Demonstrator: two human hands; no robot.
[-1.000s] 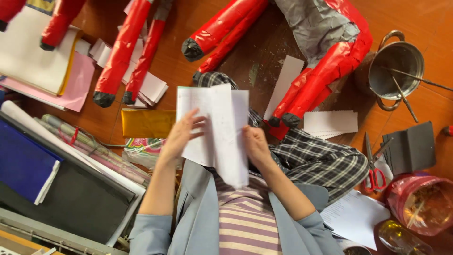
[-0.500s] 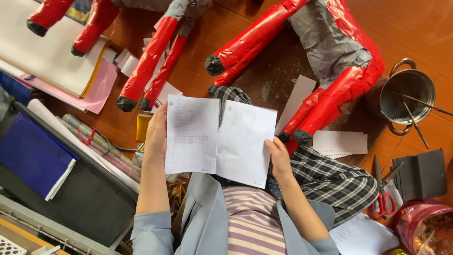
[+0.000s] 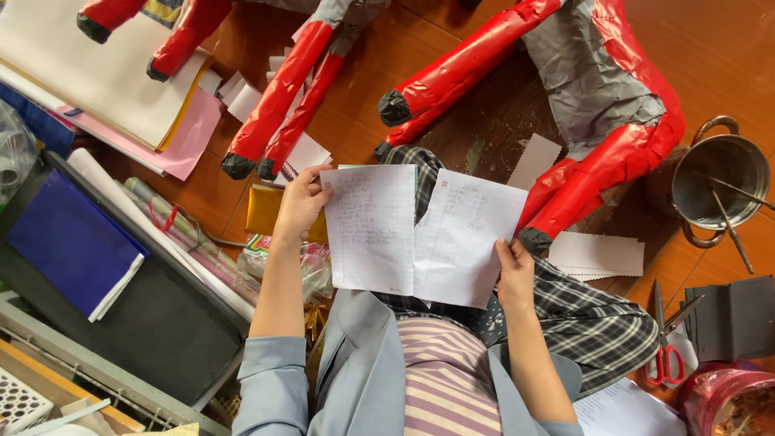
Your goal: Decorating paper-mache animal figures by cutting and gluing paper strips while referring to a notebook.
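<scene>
Head view: the left hand (image 3: 300,203) has its fingers clamped on the top corner of one lined sheet (image 3: 370,228). The right hand (image 3: 514,277) pinches the second sheet (image 3: 464,238) at its lower edge. Just beyond the fingertips lie red paper-covered legs (image 3: 278,101) on the floor (image 3: 710,48).

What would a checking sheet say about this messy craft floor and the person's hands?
Surface: brown wooden floor, mostly covered.
Job's things: two lined sheets of paper, left sheet and right sheet, held apart, overlapping in the middle.
Clutter: red and grey paper figures, white paper strips, metal pot with sticks in it, red-handled scissors, blue paper stack, pink and cream sheets, gold foil.
Hands: left hand grips the left sheet's edge; right hand grips the right sheet's lower corner.
Cables: one thin cord by the rolled papers.
Surroundings: wire shelf at lower left.
</scene>
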